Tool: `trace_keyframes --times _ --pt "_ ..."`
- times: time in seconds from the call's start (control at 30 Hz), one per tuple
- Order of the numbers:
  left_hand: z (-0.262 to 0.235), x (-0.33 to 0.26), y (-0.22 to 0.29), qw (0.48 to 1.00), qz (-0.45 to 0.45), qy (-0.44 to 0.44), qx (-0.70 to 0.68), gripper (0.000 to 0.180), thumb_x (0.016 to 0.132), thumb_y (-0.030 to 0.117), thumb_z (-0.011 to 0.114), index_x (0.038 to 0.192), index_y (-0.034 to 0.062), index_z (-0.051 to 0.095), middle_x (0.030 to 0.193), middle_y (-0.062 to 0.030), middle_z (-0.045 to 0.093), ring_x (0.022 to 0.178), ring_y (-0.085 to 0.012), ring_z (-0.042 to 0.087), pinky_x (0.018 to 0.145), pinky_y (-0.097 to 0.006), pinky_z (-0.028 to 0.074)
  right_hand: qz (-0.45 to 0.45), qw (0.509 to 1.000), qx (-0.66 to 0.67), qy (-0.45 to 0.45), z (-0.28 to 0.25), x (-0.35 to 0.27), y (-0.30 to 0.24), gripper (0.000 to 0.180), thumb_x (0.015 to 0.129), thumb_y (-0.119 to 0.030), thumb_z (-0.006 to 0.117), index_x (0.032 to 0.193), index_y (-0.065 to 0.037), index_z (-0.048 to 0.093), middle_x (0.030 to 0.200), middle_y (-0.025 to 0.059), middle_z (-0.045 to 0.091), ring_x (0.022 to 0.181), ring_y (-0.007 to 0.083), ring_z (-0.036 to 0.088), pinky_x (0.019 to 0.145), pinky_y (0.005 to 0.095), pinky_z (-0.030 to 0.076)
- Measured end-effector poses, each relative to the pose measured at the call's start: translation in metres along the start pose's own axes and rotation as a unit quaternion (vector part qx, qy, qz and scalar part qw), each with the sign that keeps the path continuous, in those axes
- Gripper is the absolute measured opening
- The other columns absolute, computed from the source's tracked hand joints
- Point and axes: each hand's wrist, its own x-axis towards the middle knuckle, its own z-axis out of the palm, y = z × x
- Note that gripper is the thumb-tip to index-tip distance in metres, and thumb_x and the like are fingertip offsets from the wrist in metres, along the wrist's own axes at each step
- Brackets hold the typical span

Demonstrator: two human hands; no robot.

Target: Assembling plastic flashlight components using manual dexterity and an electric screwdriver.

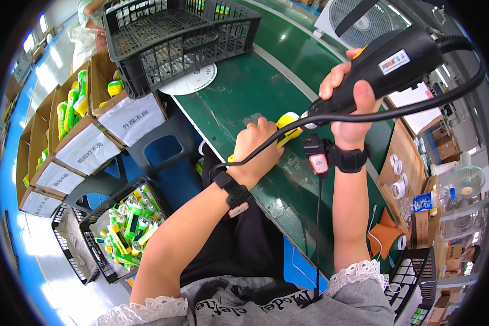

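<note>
My left hand point(258, 146) is closed around a small flashlight point(289, 126) at the edge of the green worktable. Its yellow head pokes out past my fingers, while my palm hides most of the body. Gripped in my right hand point(356, 95) is a black corded power tool point(383, 68), tilted down to the left. The tool's metal nose point(312, 120) is right at the yellow head; whether they touch I cannot tell. A thick black cable point(399, 110) loops from the tool's rear and passes in front of both hands.
A black plastic crate point(185, 51) stands on the worktable point(223, 100) at the far left, beside a white disc point(193, 81). Cardboard boxes point(87, 149) with flashlights line the left. Lower down sits a basket of flashlights point(127, 228). White rings point(398, 187) and a bottle point(425, 201) are right.
</note>
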Motion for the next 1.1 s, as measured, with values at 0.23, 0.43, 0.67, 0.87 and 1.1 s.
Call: trace_keyframes --times 0.23,0.43,0.67,0.87,1.1 --pt "-0.004 0.002 0.001 1.0 -0.02 -0.014 -0.019 0.036 0.066 0.018 0.07 0.092 -0.0009 0.055 0.087 -0.016 0.056 0.078 -0.0307 0.058 0.069 -0.037 0.049 0.004 0.999 -0.034 -0.026 -0.006 -0.001 0.001 0.052 0.078 -0.035 0.059 0.112 -0.001 0.038 0.074 0.0075 0.05 0.059 0.0156 0.051 0.057 0.0289 0.043" --pt "-0.004 0.002 0.003 0.999 -0.022 -0.015 -0.022 0.037 0.065 0.02 0.071 0.092 -0.0012 0.055 0.087 -0.0159 0.056 0.077 -0.031 0.058 0.068 -0.037 0.049 0.0 1.0 -0.029 -0.013 -0.013 -0.002 0.002 0.051 0.079 -0.035 0.058 0.111 0.0 0.038 0.074 0.0079 0.05 0.059 0.0159 0.05 0.057 0.0288 0.043" --pt "0.0 0.0 0.001 0.999 -0.027 0.01 -0.022 0.034 0.065 0.022 0.072 0.088 0.0025 0.057 0.087 -0.0117 0.056 0.077 -0.0303 0.058 0.068 -0.037 0.049 0.025 0.999 -0.039 -0.028 -0.001 0.001 -0.006 0.075 0.073 -0.038 0.064 0.125 0.004 0.03 0.072 0.0089 0.05 0.058 0.0182 0.052 0.058 0.0294 0.044" --pt "-0.001 -0.001 0.002 0.999 -0.039 -0.006 -0.005 0.034 0.065 0.024 0.073 0.089 0.0046 0.058 0.086 -0.0098 0.056 0.075 -0.0292 0.058 0.066 -0.037 0.049 0.036 0.998 -0.046 -0.021 0.0 0.0 -0.014 0.081 0.071 -0.041 0.065 0.128 0.003 0.027 0.071 0.0096 0.051 0.057 0.0196 0.052 0.057 0.0305 0.044" --pt "-0.001 0.0 0.002 0.999 -0.031 0.006 -0.019 0.035 0.064 0.024 0.073 0.086 0.0014 0.058 0.086 -0.0111 0.055 0.076 -0.0294 0.058 0.067 -0.037 0.05 0.028 0.998 -0.051 -0.018 -0.007 0.002 -0.008 0.074 0.076 -0.04 0.057 0.129 0.002 0.027 0.071 0.0091 0.05 0.059 0.0189 0.052 0.059 0.0305 0.043"
